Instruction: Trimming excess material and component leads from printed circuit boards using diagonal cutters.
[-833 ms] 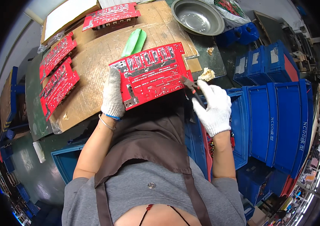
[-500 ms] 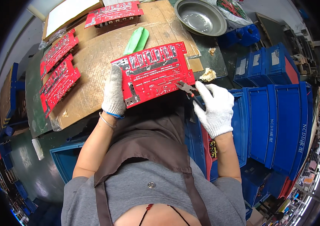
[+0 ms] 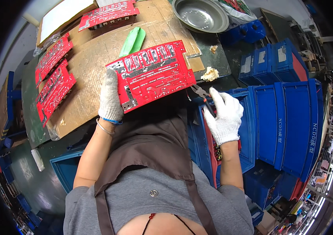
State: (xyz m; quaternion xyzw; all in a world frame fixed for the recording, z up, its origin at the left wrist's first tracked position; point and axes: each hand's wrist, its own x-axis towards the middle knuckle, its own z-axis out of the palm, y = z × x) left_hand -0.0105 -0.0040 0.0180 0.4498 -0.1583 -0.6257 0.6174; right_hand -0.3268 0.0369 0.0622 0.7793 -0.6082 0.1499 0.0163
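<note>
Seen from above, clock positions taken from the centre of the held red circuit board (image 3: 156, 74): soldered face upward, tilted at the near edge of a sheet of brown cardboard (image 3: 90, 72), contact between the 2 impossible to judge. At 8 o'clock, pale-gloved left hand (image 3: 111, 96), clamped on the board's left edge. At 4 o'clock, white-gloved right hand (image 3: 226, 115), closed on pliers (image 3: 201, 92) with dark and orange-red handles, metal tips just beside the board's lower right corner. Both hands well apart from each other. At 11 o'clock, a bright green object (image 3: 132, 41), partly hidden behind the board; farther out in the same direction, 1 more red board (image 3: 109, 13), components beneath. Between 9 and 10 o'clock, 2 similar boards (image 3: 56, 89) along the cardboard's left side. At 1 o'clock, a round metal bowl (image 3: 200, 15). At 3 o'clock, a crumpled pale lump (image 3: 210, 74); between 3 and 4 o'clock, farther out, blue crates (image 3: 300, 117).
</note>
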